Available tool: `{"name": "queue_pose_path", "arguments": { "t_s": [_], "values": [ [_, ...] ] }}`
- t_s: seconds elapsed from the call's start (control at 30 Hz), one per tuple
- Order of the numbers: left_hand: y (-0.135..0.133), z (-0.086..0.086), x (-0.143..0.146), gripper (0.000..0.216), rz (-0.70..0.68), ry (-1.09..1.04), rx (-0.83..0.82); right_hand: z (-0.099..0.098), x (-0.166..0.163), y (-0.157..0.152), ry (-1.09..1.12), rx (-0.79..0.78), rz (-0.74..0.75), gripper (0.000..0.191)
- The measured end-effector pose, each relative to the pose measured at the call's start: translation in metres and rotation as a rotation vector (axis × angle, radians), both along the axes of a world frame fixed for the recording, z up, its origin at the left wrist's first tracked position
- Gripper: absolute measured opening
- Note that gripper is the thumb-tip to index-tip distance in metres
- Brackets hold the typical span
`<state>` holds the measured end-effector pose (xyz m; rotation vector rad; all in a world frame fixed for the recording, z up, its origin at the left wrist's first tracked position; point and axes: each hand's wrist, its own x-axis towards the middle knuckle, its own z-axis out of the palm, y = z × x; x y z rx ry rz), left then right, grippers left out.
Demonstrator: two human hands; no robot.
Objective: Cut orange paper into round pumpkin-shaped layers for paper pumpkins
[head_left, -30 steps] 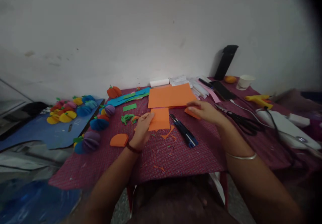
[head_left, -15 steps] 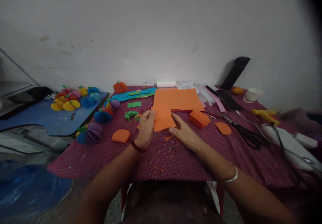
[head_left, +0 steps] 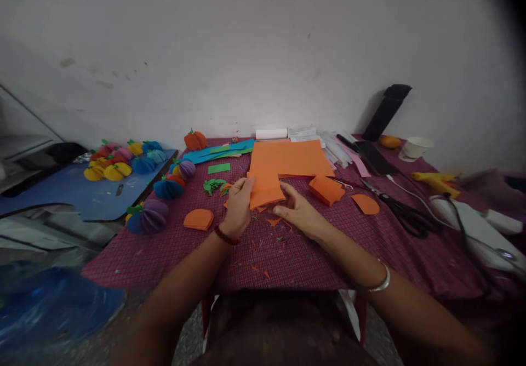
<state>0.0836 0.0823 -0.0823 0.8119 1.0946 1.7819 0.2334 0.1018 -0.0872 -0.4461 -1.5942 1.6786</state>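
My left hand (head_left: 238,206) pinches the left edge of a small orange paper piece (head_left: 266,189) over the red checked tablecloth (head_left: 287,256). My right hand (head_left: 299,212) has come to the piece's lower right edge, with its fingers curled against it. Behind the piece lies a large orange paper sheet (head_left: 290,158). A stack of folded orange pieces (head_left: 326,189) lies just right of my right hand. A cut orange shape (head_left: 365,204) lies further right, and another orange cut shape (head_left: 198,219) lies left of my left hand.
Black scissors (head_left: 405,215) and a yellow glue gun (head_left: 435,179) lie at the right, with a white cup (head_left: 415,148) behind. Coloured paper pumpkins (head_left: 152,215) sit at the left, several more on a blue board (head_left: 53,196). Blue and green paper strips (head_left: 217,154) lie at the back.
My right hand left the stack of folded orange pieces on the cloth and came back to the small orange piece held by my left hand. The camera shifted a little.
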Motion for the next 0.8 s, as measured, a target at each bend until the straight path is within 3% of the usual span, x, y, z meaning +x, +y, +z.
{"name": "queue_pose_path", "arguments": {
  "t_s": [0.33,0.8],
  "values": [
    [-0.0012,-0.0001,0.0004,0.031,0.003,0.030,0.005,-0.0007,0.0022,-0.0002,-0.092,0.063,-0.065,0.065],
    [0.0001,-0.0026,-0.0009,0.028,-0.027,-0.003,0.010,-0.0009,0.0020,-0.0006,-0.085,0.010,-0.069,0.060]
  ]
}}
